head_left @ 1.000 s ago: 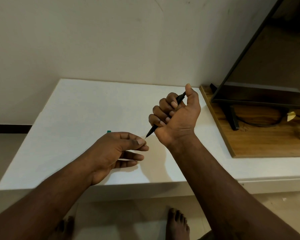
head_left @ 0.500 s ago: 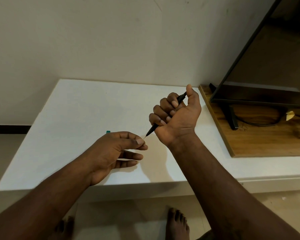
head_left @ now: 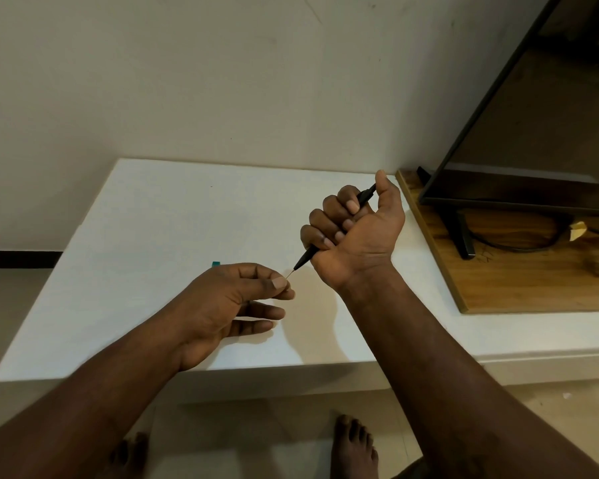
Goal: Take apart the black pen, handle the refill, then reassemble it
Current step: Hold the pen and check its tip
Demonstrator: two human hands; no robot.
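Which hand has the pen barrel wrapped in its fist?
The right hand: it encloses the black pen in a fist. The left hand only pinches the thin refill tip between thumb and forefinger.

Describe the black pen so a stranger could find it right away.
Over the white table, left of the TV, the right hand makes a fist. The pen runs slanted through that fist, its thin tip pinched by the left hand; nothing else is held.
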